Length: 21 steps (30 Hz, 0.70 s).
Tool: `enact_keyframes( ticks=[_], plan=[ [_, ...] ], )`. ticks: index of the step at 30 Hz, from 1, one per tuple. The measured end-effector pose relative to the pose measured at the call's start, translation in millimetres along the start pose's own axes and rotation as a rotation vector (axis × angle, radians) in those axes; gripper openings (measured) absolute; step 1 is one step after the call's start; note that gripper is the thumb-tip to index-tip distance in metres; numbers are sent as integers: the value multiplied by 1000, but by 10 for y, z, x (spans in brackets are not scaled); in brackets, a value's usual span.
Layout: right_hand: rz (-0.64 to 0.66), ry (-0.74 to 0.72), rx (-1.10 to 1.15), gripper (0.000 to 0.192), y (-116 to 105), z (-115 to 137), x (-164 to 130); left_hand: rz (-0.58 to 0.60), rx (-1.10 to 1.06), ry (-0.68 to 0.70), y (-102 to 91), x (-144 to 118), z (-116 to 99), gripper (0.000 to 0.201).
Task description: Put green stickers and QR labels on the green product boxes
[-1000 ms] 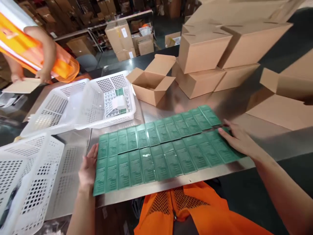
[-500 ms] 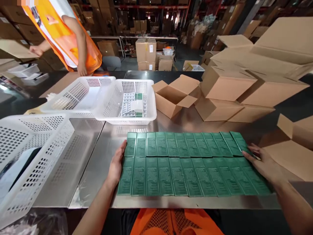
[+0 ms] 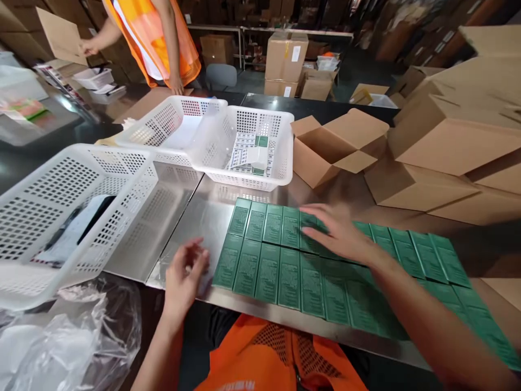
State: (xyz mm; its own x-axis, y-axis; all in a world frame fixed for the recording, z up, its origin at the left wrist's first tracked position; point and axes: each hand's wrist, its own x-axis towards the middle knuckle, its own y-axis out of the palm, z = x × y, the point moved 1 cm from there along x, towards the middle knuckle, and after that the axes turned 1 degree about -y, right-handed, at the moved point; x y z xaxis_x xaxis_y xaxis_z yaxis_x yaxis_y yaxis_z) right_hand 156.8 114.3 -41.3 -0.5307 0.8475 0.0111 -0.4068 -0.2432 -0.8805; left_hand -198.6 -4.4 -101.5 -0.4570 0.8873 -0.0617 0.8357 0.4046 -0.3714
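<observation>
Green boxes [image 3: 267, 271] lie on the desk [image 3: 207, 209] in two rows, sides touching, the near row set just back from the front edge. A narrow strip of metal shows between that row and the edge. The right forearm covers part of both rows.

Right hand [image 3: 336, 233]: over the far row, fingers spread, grasping nothing; blurred, contact with the box tops cannot be told. Left hand [image 3: 185, 274]: just off the left end of the rows, near the front edge, fingers loosely curled, thumb apart, no object seen in it.

Left of the rows, bare metal with a seam runs as far as the left basket [image 3: 118, 222]. Behind the rows, a narrower gap separates them from the middle basket [image 3: 283, 149], which contains printed sheets [image 3: 244, 152]. An open carton [image 3: 313, 163] stands just right of that basket; stacked cartons [image 3: 459, 136] limit room at far right. Clear plastic [image 3: 97, 336] bunches below the left basket. Across the desk, a co-worker [image 3: 158, 38] holds cardboard [image 3: 61, 35].
</observation>
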Motion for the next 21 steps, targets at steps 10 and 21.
enact_keyframes(
  ticks=[10,21],
  plan=[
    [213,-139,48,42,900,660,1854,144,-66,-329,317,-651,220,69],
    [92,-154,143,24,751,731,1722,-33,406,-41,351,-783,287,40]
  ],
)
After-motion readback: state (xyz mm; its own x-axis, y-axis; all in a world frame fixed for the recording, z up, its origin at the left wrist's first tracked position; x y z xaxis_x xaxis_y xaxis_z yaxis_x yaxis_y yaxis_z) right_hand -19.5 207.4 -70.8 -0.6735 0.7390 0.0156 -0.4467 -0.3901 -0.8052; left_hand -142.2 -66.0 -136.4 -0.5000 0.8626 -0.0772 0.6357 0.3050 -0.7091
